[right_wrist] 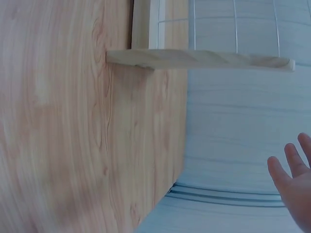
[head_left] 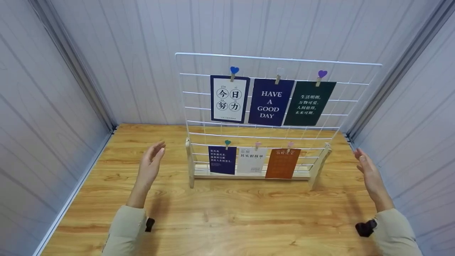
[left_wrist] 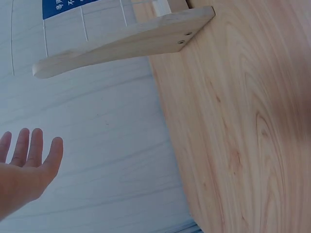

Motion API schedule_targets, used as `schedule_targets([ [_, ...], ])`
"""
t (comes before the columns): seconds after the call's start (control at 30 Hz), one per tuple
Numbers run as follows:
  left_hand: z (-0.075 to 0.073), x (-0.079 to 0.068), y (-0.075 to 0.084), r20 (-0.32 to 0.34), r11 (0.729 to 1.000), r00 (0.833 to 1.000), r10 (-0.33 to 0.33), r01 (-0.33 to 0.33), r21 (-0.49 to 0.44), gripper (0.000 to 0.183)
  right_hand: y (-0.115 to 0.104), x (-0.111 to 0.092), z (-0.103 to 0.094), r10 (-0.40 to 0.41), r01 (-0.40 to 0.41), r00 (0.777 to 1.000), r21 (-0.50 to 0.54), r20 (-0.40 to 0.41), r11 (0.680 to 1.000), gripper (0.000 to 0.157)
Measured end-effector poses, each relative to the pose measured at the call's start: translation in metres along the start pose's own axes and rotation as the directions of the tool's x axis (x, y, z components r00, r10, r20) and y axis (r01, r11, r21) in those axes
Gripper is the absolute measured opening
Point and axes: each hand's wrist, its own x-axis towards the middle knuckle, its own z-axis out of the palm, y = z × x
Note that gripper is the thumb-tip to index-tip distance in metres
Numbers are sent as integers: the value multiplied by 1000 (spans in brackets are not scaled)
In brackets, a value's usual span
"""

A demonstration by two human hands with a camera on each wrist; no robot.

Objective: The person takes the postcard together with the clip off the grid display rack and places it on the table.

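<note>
A white wire grid rack (head_left: pixel 279 59) on a wooden stand (head_left: pixel 249 177) stands on the table. Three cards hang in its upper row: a white one with a blue border (head_left: pixel 230 115), a navy one (head_left: pixel 265 119) and a dark green one (head_left: pixel 305 119). Below them hang a blue card (head_left: pixel 222 167), a white card (head_left: pixel 250 165) and an orange card (head_left: pixel 281 167). Small clips hold the cards, among them a blue heart clip (head_left: pixel 234 70) and a purple heart clip (head_left: pixel 322 74). My left hand (head_left: pixel 151 165) is left of the rack, my right hand (head_left: pixel 370 176) right of it; both are apart from it, fingers relaxed, holding nothing.
The wood-grain table (head_left: pixel 227 220) reaches to pale panelled walls at the back (head_left: pixel 142 64), left and right. Black straps with small devices (head_left: pixel 366 228) sit at both sleeves. In the left wrist view, a stand leg (left_wrist: pixel 121 41) shows above my hand.
</note>
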Motion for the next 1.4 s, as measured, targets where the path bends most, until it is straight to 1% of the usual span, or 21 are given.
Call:
schedule_targets([
  [0.07,1,0,1,2,1000,1000,2,-2,-6,38,-2,0,3,-14,14,999,10,-34,1000,49],
  [0.23,4,0,6,26,999,1000,-9,10,-34,38,-9,1,8,-31,41,991,80,-128,996,46],
  [0.43,8,1,15,33,998,999,-34,35,-47,40,-17,3,14,-23,56,967,124,-253,991,41],
  [0.57,11,2,21,27,998,999,-32,33,-55,38,-25,4,17,-16,69,956,171,-292,983,39],
  [0.7,14,3,27,27,998,1000,-16,17,-54,37,-31,5,19,-22,93,955,229,-295,969,38],
  [0.87,18,5,36,23,997,999,25,-23,-71,34,-40,6,21,-34,115,956,267,-291,957,34],
  [1.0,21,7,41,32,995,998,50,-47,-85,32,-49,8,24,-67,160,954,307,-292,938,32],
  [1.1,24,8,45,45,993,997,63,-58,-103,31,-54,10,27,-111,207,954,341,-279,917,30],
  [1.27,29,10,51,70,988,995,68,-58,-143,32,-64,14,33,-177,272,953,437,-244,857,30],
  [1.33,31,9,58,78,987,995,69,-57,-149,31,-68,15,36,-197,286,953,468,-231,836,30],
  [1.4,34,8,67,86,988,994,71,-58,-144,30,-72,16,39,-214,293,953,474,-214,830,29],
])
